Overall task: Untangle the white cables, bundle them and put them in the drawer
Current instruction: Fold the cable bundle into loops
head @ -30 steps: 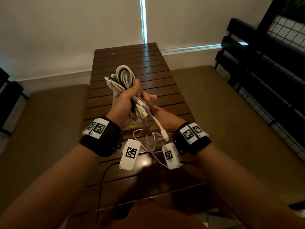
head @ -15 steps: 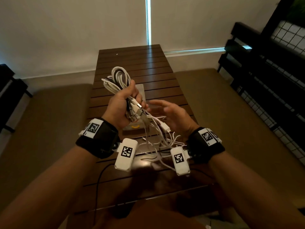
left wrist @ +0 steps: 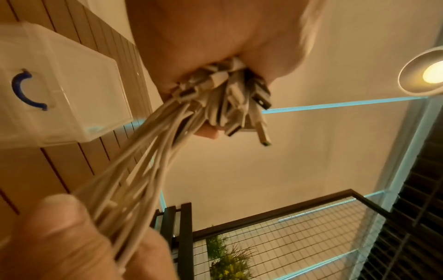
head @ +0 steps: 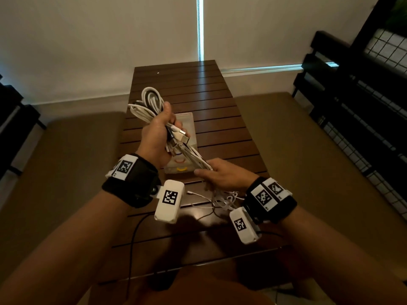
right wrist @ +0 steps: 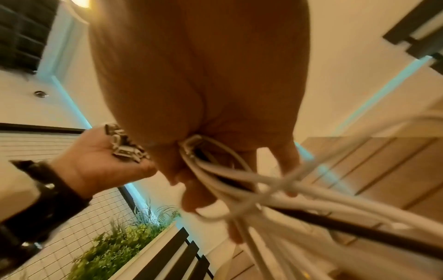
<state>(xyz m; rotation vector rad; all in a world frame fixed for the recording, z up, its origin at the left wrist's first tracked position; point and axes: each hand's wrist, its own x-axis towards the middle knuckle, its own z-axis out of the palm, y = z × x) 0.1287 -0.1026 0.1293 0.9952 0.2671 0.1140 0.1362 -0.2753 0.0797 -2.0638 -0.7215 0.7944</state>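
Observation:
My left hand (head: 164,128) grips a bundle of white cables (head: 149,102) above the table, loops standing up past the thumb. Several USB plugs (head: 181,137) stick out below the fist; the left wrist view shows the plugs (left wrist: 239,106) fanned under the palm. My right hand (head: 211,170) holds the trailing strands (head: 198,161) just below, with thumb and fingers curled round them (right wrist: 239,180). Loose cable tails (head: 222,200) lie tangled on the table under the right wrist. A clear plastic drawer unit (head: 187,119) sits on the table beneath both hands, one front bearing a blue handle (left wrist: 26,91).
The dark slatted wooden table (head: 198,84) runs away toward the wall. A black wire-grid rack (head: 363,106) stands at the right, a dark shelf (head: 13,119) at the left. A thin black wire (head: 134,234) hangs over the table's near edge. A green plant (right wrist: 124,240) sits by the rack.
My right hand, open beside the cables half a second ago, has moved down and closed round the strands below my left fist. The left hand keeps its grip.

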